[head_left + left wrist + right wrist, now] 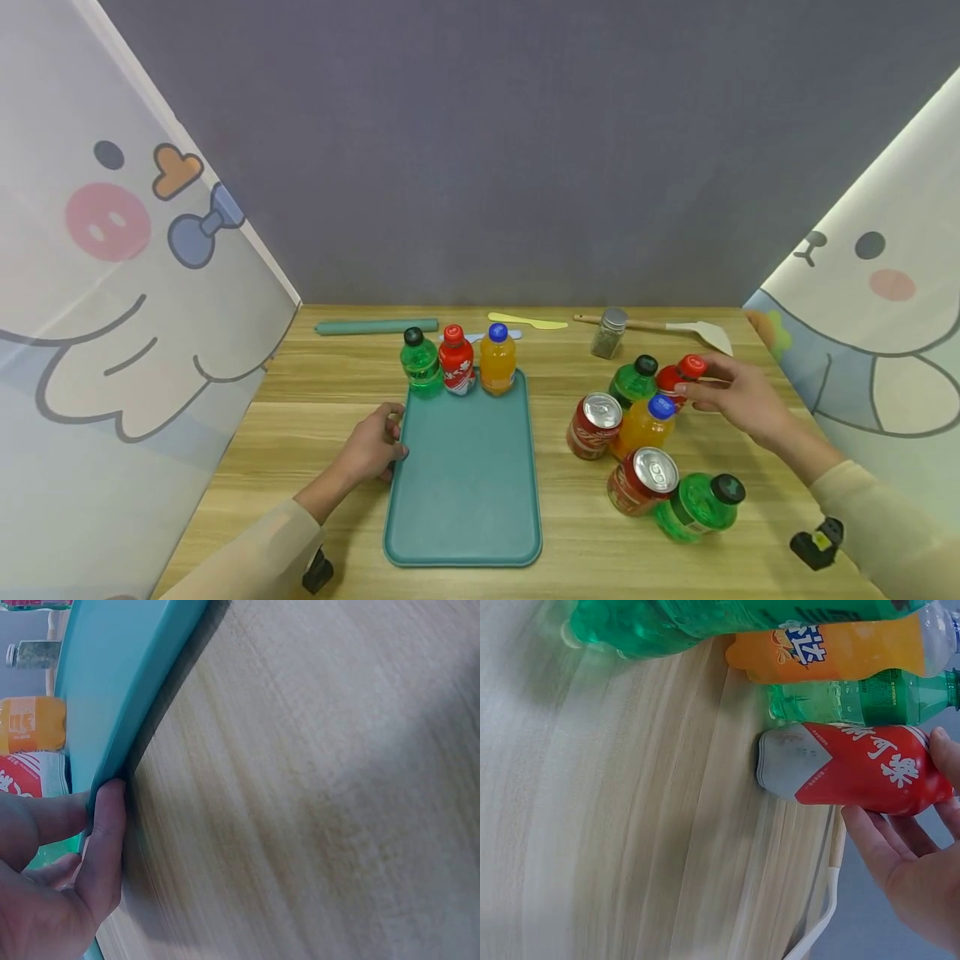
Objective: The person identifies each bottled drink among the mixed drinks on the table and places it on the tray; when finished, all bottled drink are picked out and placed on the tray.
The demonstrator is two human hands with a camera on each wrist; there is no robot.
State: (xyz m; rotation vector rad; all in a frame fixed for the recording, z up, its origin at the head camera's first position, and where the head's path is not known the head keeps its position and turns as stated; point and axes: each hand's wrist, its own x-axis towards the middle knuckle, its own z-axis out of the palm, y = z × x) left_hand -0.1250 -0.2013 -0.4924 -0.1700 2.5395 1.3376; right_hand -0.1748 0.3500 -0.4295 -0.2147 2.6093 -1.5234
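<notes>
Head view giving the whole layout: teal tray (465,483) on wooden table (315,433), three bottles standing along its far edge, loose cluster of bottles and cans to the right. Right wrist view adding close detail: red bottle (855,765) label, fingers (877,832) lying along its side, thumb tip on the opposite side near the top. Right hand (738,396) pinching red bottle (678,377) just below the cap, at the far right of the cluster, touching the green bottle (633,381) beside it. Standing upright, long axis vertical, cap pointing up. Left wrist view showing left hand (52,877) curling fingers over the tray's (112,690) left rim, thumb pressing its outer edge; same grip seen small in head view (375,450).
</notes>
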